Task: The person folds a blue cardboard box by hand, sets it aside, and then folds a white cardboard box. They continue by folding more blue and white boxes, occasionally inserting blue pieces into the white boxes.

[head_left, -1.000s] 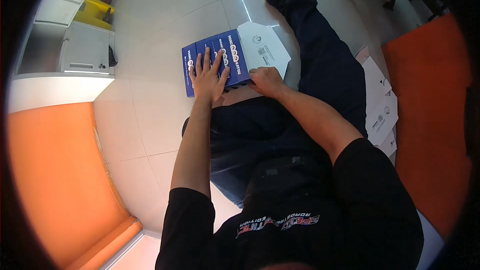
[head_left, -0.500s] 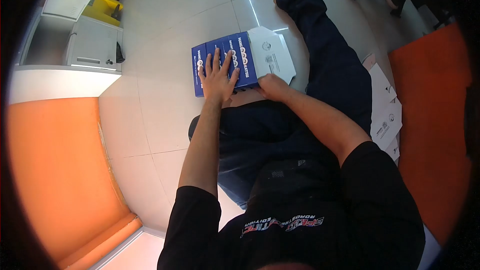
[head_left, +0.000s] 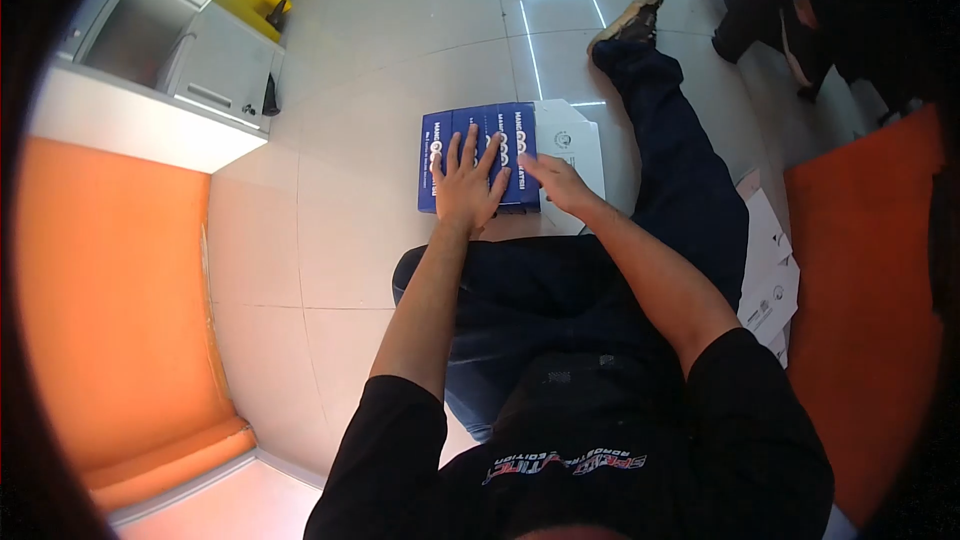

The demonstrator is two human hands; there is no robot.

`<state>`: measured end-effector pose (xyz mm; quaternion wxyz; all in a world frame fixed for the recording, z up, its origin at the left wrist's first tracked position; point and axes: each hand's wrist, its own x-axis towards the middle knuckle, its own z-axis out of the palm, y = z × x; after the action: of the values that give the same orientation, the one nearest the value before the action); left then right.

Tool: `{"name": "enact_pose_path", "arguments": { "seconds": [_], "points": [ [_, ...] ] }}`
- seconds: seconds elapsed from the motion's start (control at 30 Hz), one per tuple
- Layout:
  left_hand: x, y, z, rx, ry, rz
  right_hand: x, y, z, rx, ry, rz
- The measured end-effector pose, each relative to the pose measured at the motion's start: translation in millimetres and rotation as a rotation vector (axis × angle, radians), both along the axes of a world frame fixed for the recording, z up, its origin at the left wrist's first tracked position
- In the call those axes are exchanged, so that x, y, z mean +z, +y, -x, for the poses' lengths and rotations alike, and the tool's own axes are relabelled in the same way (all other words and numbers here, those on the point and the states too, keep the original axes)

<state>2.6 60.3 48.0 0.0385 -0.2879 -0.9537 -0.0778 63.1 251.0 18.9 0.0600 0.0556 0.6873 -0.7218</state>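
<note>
On the floor in front of me lies a blue printed carton, with white lettering and row of circles on its panels. A white panel with a small round print and a code extends from its right side. My left hand rests flat on the blue face, fingers spread. My right hand lies over the white panel, fingers stretched out and tips at the right edge of the blue face.
White printed cardboard sheets lie beside my right leg, next to an orange surface. A white cabinet stands at upper left. A person's leg and dark furniture are at upper right. My outstretched leg borders the carton's right.
My right hand has left the carton's near right corner and moved up along its right edge, its fingers straightening. My left hand stays flat on the carton. The whole view has shifted.
</note>
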Motion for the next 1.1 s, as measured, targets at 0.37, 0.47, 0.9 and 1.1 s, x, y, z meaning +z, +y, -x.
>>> {"name": "enact_pose_path", "arguments": {
  "seconds": [0.37,0.47,0.9,1.1],
  "points": [
    [-3,7,-1,0.056,0.02,-0.074,-22,-53,6,-0.465,0.073,-0.21],
    [11,7,12,0.092,-0.119,-0.16,-20,-47,5,-0.449,0.051,-0.162],
    [-12,-26,62,0.191,-0.146,-0.324,-25,-44,10,-0.458,0.031,-0.342],
    [-11,-20,52,0.258,-0.116,-0.005,-25,-43,9,-0.431,0.011,-0.326]
  ]
}}
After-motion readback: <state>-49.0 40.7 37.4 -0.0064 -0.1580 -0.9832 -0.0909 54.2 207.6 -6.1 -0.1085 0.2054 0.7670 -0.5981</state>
